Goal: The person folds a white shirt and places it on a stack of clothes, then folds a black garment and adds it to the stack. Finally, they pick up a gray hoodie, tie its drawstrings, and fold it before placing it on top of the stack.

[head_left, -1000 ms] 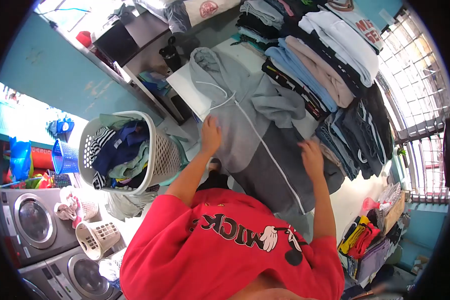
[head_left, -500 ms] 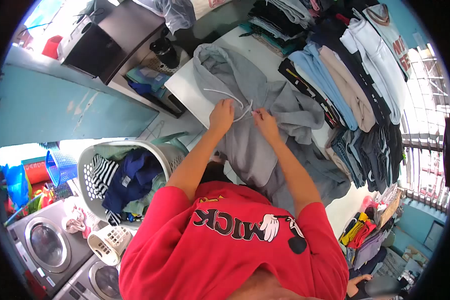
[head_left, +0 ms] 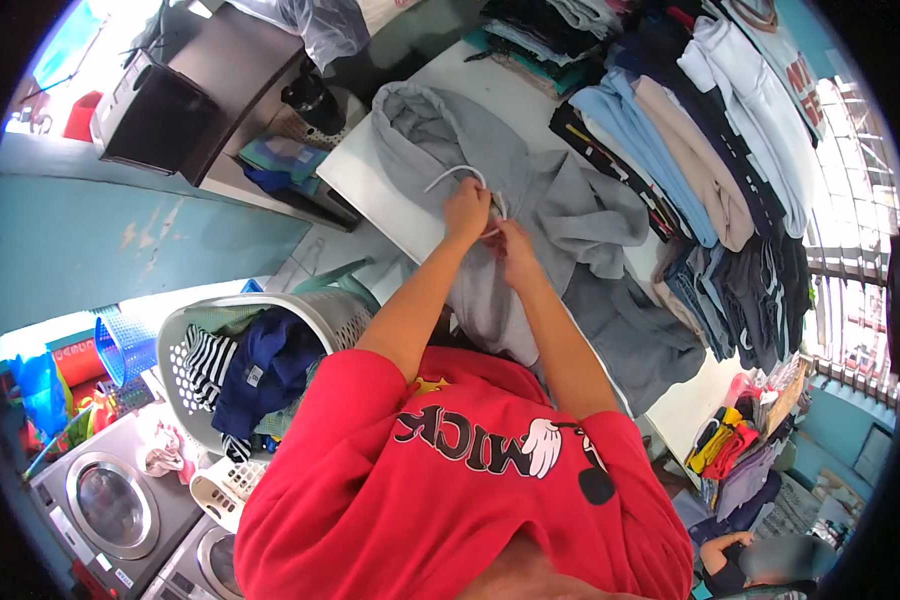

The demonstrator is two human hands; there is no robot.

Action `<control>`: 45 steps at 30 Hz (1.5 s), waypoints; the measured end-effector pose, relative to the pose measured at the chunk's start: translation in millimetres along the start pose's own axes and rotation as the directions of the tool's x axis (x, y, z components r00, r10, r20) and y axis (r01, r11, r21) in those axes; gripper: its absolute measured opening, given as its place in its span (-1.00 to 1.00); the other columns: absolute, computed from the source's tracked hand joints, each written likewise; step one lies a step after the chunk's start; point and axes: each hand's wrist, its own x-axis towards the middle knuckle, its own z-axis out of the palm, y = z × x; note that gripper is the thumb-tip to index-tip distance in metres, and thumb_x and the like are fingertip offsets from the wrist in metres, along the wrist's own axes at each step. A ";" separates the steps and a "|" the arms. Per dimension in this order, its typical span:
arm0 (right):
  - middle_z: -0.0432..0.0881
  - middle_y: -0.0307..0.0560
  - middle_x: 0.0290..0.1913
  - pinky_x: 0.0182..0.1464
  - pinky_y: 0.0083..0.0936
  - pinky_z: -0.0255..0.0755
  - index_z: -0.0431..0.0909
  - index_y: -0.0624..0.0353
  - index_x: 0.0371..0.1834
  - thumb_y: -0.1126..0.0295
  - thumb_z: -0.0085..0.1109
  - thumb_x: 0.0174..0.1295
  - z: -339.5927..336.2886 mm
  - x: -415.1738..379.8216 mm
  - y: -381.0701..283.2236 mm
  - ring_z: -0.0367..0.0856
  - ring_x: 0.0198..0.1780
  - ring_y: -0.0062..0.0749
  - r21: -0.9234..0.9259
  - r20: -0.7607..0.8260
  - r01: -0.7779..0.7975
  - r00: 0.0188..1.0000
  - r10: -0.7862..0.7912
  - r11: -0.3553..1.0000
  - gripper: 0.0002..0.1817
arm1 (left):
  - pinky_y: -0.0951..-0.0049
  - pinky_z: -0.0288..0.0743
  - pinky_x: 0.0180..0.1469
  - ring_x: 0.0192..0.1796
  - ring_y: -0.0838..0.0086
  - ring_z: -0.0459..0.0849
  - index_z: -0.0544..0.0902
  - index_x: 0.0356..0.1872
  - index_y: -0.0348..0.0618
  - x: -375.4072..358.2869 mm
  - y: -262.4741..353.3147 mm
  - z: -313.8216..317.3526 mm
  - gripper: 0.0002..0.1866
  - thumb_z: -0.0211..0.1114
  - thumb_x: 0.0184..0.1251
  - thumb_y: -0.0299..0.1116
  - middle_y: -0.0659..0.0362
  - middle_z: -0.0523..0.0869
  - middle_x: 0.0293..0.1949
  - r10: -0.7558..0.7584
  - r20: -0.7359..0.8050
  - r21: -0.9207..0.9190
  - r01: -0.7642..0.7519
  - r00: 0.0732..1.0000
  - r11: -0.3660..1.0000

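A grey hoodie (head_left: pixel 582 215) lies spread over the white table (head_left: pixel 358 192), its hood toward the far left and its lower part hanging toward me. My left hand (head_left: pixel 467 210) is closed on the hoodie's pale drawstring (head_left: pixel 475 172) near the neck; one cord end curls out above the fingers. Close beside it, my right hand (head_left: pixel 515 252) pinches the drawstring as well, a loop of cord showing between both hands. Exactly how the cords cross is hidden by my fingers.
Folded clothes (head_left: pixel 685 150) are stacked along the table's right side. At my left stands a grey laundry basket (head_left: pixel 195 310) full of clothes, with washing machines (head_left: pixel 110 505) beyond it. Another person (head_left: pixel 730 560) is at the lower right.
My hands have come closer together at the hoodie's neck, nearly touching. The cord loop between them is smaller, and the view has shifted slightly.
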 end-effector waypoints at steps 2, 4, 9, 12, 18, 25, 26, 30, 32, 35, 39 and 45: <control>0.40 -0.35 -0.60 -0.49 -0.60 0.24 0.46 0.12 -0.33 0.19 0.01 0.13 -10.8 -13.5 -19.6 0.34 -0.57 -0.63 0.115 0.033 -0.046 0.999 0.042 0.992 -0.77 | 0.45 0.39 -0.25 -0.32 0.38 0.56 0.52 -0.33 -0.19 3.9 7.7 -14.8 -0.81 0.09 0.19 -0.29 0.11 0.58 -0.44 -0.155 0.067 -0.342 0.169 0.986 0.924; 0.36 -0.36 -0.63 -0.55 -0.67 0.19 0.48 0.11 -0.35 0.20 -0.02 0.15 -25.5 -19.6 -42.9 0.30 -0.62 -0.65 0.098 0.080 -0.052 0.996 0.044 0.994 -0.78 | 0.49 0.39 -0.26 -0.34 0.46 0.55 0.51 -0.30 -0.22 -3.2 33.1 -43.1 -0.79 0.00 0.26 -0.30 0.13 0.57 -0.46 -0.242 0.193 -0.684 0.307 0.951 0.661; 0.25 -0.40 -0.69 -0.68 -0.71 0.07 0.50 0.12 -0.36 0.23 -0.05 0.17 -52.8 -26.8 -91.3 0.17 -0.69 -0.75 -0.139 0.143 -0.009 0.989 0.029 0.990 -0.78 | 0.44 0.42 -0.33 -0.40 0.43 0.57 0.55 -0.27 -0.18 -11.8 46.5 -52.7 -0.79 0.02 0.22 -0.31 0.14 0.57 -0.48 0.266 0.305 -0.455 -0.106 0.914 0.884; 0.28 -0.38 -0.68 -0.63 -0.71 0.09 0.51 0.15 -0.38 0.22 -0.05 0.17 -60.1 -22.8 -110.5 0.18 -0.67 -0.73 -0.323 0.087 0.060 0.996 -0.033 0.945 -0.77 | 0.42 0.42 -0.35 -0.43 0.42 0.57 0.59 -0.32 -0.12 -20.2 45.3 -57.6 -0.81 0.06 0.16 -0.30 0.16 0.59 -0.49 0.494 0.612 -0.065 -0.583 0.618 0.810; 0.42 -0.28 -0.59 -0.48 -0.66 0.20 0.52 0.20 -0.41 0.24 -0.05 0.17 -50.9 -19.5 -99.2 0.31 -0.55 -0.61 -0.538 0.074 0.381 0.910 -0.407 0.752 -0.74 | 0.37 0.43 -0.36 -0.41 0.38 0.59 0.58 -0.44 -0.08 -12.3 52.5 -52.0 -0.86 0.12 0.04 -0.30 0.18 0.61 -0.50 0.164 0.772 0.136 -0.411 0.615 0.901; 0.51 -0.15 -0.49 -0.32 -0.51 0.33 0.52 0.25 -0.38 0.26 -0.08 0.19 -14.8 -50.6 -33.9 0.45 -0.43 -0.48 -0.366 0.166 0.279 0.958 -0.233 0.888 -0.73 | 0.66 0.25 -0.47 -0.49 0.68 0.43 0.37 -0.18 -0.12 17.7 41.6 -42.6 -0.76 0.04 0.12 -0.33 0.24 0.65 -0.38 -0.169 0.808 -0.256 0.595 0.564 0.762; 0.50 -0.16 -0.49 -0.32 -0.55 0.31 0.51 0.26 -0.38 0.26 -0.08 0.19 -16.7 -45.3 -20.8 0.44 -0.42 -0.49 -0.415 0.165 0.316 0.948 -0.272 0.853 -0.73 | 0.66 0.25 -0.47 -0.49 0.68 0.43 0.37 -0.18 -0.12 21.5 38.2 -45.6 -0.76 0.04 0.12 -0.33 0.24 0.65 -0.38 -0.168 0.810 -0.255 0.596 0.562 0.761; 0.53 -0.08 -0.43 -0.24 -0.52 0.30 0.49 0.29 -0.39 0.29 -0.07 0.17 -29.5 -20.8 -1.2 0.48 -0.32 -0.34 -0.623 0.126 0.334 0.935 -0.331 0.707 -0.74 | 0.71 0.21 -0.48 -0.48 0.69 0.44 0.34 -0.22 -0.05 30.1 49.7 -65.0 -0.82 -0.01 0.11 -0.38 0.24 0.64 -0.37 -0.112 0.868 -0.263 0.640 0.483 0.722; 0.54 -0.01 -0.37 -0.20 -0.45 0.31 0.49 0.29 -0.37 0.31 -0.03 0.14 -24.1 -15.9 -13.6 0.48 -0.28 -0.20 -0.666 0.097 0.320 0.933 -0.348 0.673 -0.76 | 0.70 0.23 -0.47 -0.46 0.67 0.47 0.33 -0.23 -0.06 34.6 59.8 -74.5 -0.82 -0.03 0.11 -0.40 0.23 0.63 -0.36 -0.107 0.870 -0.210 0.558 0.481 0.803; 0.54 0.04 -0.28 -0.16 -0.36 0.32 0.49 0.28 -0.33 0.38 0.03 0.05 -9.7 -20.7 -40.8 0.48 -0.21 -0.05 -0.771 0.007 0.350 0.840 -0.542 0.533 -0.80 | 0.66 0.28 -0.43 -0.38 0.63 0.54 0.32 -0.24 -0.09 41.0 57.5 -79.2 -0.82 -0.04 0.09 -0.46 0.20 0.61 -0.35 -0.010 0.917 -0.230 0.547 0.400 0.805; 0.52 0.01 -0.23 -0.12 -0.34 0.33 0.48 0.24 -0.26 0.51 0.09 -0.09 0.6 -7.9 -57.4 0.47 -0.15 -0.06 -0.720 0.120 0.612 0.575 -0.810 0.327 -0.75 | 0.58 0.35 -0.37 -0.30 0.56 0.58 0.32 -0.24 -0.12 46.1 54.2 -78.4 -0.81 -0.02 0.07 -0.52 0.19 0.60 -0.34 0.123 0.918 -0.279 0.396 0.377 0.875; 0.54 0.03 -0.35 -0.19 -0.46 0.36 0.49 0.25 -0.21 0.50 -0.01 0.07 -7.3 4.3 -68.6 0.52 -0.28 -0.17 -0.519 0.182 0.436 0.897 -0.404 0.735 -0.80 | 0.43 0.43 -0.29 -0.28 0.39 0.60 0.38 -0.20 -0.14 44.3 70.7 -91.5 -0.79 0.03 0.10 -0.46 0.17 0.61 -0.34 0.247 0.787 -0.141 -0.225 0.566 0.964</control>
